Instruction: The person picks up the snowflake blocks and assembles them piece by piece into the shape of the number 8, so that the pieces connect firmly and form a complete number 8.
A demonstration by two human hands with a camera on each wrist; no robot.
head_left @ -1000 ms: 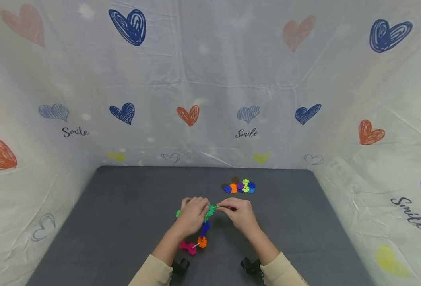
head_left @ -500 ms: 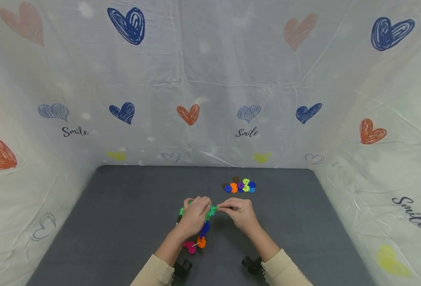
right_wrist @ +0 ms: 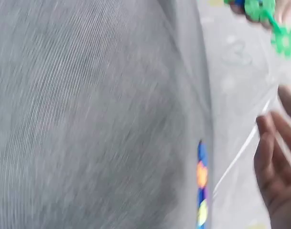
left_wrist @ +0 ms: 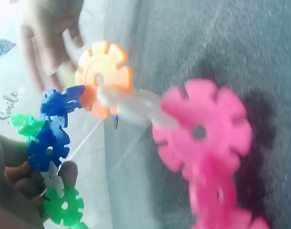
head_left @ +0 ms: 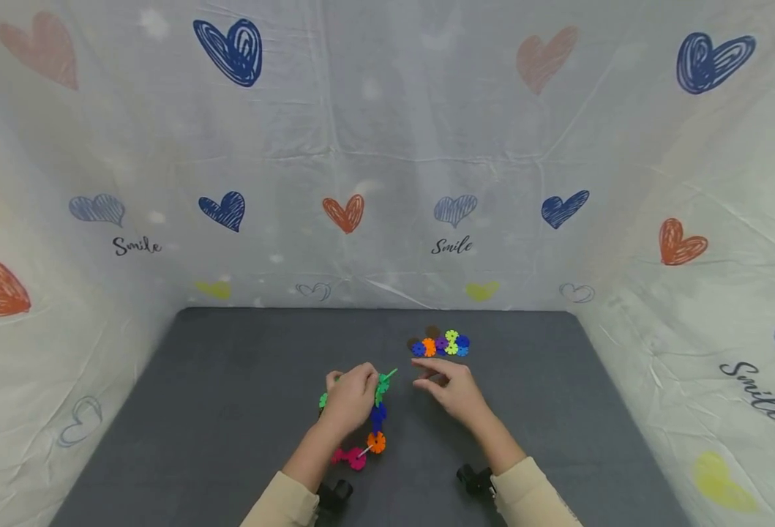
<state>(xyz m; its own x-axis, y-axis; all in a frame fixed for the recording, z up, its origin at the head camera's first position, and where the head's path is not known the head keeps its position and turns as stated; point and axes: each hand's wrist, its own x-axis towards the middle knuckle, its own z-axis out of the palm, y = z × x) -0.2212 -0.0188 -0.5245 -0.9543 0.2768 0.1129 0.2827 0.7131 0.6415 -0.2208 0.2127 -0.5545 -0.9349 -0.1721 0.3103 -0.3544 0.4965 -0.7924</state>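
Observation:
My left hand [head_left: 350, 399] grips a chain of notched plastic snowflake discs above the table. Green discs [head_left: 383, 386] poke out by its fingers, and from them hang blue [head_left: 378, 416], orange [head_left: 377, 443] and pink discs [head_left: 357, 458]. In the left wrist view, a white disc [left_wrist: 135, 106] links the orange disc [left_wrist: 101, 71] to the pink ones [left_wrist: 202, 129]. Part of the chain is hidden behind my left hand. My right hand [head_left: 451, 388] is just right of the chain, thumb and fingers spread apart with nothing between them. The end green disc [right_wrist: 285, 42] is clear of it.
Loose discs [head_left: 429, 347] in blue, orange, purple, yellow and brown lie at the back of the dark grey table [head_left: 242, 410], slightly right of centre. Behind the table hangs a pale curtain [head_left: 387, 176] with printed hearts.
My right fingers have let go of the green disc at the chain's end and moved a little to the right, opening. My left hand with the chain has shifted slightly left.

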